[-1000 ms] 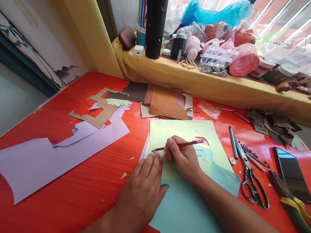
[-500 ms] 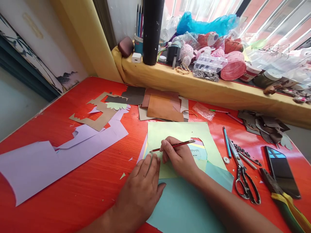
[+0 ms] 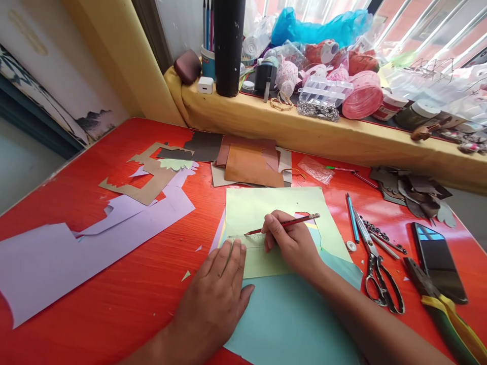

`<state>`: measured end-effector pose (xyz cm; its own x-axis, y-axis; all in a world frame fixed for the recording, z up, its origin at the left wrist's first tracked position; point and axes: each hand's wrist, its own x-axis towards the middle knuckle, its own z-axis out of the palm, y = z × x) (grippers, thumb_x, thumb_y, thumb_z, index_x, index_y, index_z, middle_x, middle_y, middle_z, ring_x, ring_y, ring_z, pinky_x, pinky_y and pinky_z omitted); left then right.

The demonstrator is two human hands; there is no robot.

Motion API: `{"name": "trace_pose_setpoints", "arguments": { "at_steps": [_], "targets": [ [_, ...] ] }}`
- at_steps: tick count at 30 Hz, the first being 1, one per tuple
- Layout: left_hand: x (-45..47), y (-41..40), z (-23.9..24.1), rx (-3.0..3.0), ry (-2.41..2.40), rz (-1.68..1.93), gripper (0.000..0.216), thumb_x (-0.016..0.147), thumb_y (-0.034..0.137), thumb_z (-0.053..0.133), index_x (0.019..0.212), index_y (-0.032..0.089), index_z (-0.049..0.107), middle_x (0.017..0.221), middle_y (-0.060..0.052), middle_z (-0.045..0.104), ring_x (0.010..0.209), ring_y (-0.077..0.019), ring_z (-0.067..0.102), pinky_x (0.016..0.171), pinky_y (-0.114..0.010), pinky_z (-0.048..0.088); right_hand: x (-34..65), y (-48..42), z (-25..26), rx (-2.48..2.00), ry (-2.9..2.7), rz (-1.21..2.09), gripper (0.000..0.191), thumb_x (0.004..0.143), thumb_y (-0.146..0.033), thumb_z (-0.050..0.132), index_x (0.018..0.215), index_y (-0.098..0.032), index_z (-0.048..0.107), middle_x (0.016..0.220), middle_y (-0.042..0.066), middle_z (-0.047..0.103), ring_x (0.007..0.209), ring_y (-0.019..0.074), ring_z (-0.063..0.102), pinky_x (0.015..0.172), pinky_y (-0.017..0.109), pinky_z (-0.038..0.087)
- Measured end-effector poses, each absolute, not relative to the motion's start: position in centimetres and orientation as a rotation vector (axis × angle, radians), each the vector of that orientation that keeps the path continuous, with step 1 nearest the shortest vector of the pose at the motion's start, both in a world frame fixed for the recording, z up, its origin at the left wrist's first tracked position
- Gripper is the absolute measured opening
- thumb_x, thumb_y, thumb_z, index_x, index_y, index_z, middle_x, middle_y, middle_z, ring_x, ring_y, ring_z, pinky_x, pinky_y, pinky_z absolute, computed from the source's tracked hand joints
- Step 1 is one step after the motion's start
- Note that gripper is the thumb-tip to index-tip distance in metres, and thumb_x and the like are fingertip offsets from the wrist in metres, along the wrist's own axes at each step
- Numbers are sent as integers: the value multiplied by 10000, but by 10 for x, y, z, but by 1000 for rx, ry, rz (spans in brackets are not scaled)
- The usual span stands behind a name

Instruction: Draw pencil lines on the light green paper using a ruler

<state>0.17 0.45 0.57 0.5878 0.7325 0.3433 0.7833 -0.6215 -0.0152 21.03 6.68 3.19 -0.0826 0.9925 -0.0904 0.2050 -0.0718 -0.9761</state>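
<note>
My right hand [image 3: 291, 241] grips a dark red pencil [image 3: 300, 220], its tip touching a pale green sheet of paper [image 3: 274, 200]. Under the tip lies a clear ruler [image 3: 252, 242], hard to see against the green. My left hand [image 3: 218, 289] rests flat, fingers stretched out, with the fingertips on the ruler's left part and the green paper. The green sheet has a cut-out at its right side. Beneath it lies a larger blue-green sheet [image 3: 289, 314], partly covered by my right forearm.
To the right lie scissors [image 3: 376, 274], a blue pen [image 3: 352, 218], pliers [image 3: 433, 294] and a phone [image 3: 439, 261]. Purple paper [image 3: 114, 253] and a brown cut-out sheet [image 3: 146, 190] lie left. Brown leather-like sheets [image 3: 251, 167] are behind. A cluttered sill [image 3: 266, 116] borders the red table [image 3: 152, 309].
The pencil tip has moved right along the ruler with my right hand, away from my left fingertips. My left hand stays nearly in place. The camera view has shifted slightly.
</note>
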Motion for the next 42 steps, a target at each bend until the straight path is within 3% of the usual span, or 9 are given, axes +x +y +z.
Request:
{"name": "trace_pose_setpoints", "arguments": {
  "at_steps": [17,42],
  "targets": [
    [3,6,9,-2663,-1301,-465,680,1228,419,223,1380,53,776,1450,-144,755,1336,-314,671,1136,-443,422,243,62,31,-1427,-1341,1148,593,1050,-739,611,748,-229,649,560,-31,578,520,182,624,584,312,497],
    [2,6,7,-2694,-1256,-499,563,1210,354,334,1425,-14,703,1455,-206,738,1330,-363,675,1141,-477,425,252,60,30,-1435,-1307,1107,609,1062,-718,616,697,-231,624,560,-24,571,521,173,638,577,298,535]
  ]
}}
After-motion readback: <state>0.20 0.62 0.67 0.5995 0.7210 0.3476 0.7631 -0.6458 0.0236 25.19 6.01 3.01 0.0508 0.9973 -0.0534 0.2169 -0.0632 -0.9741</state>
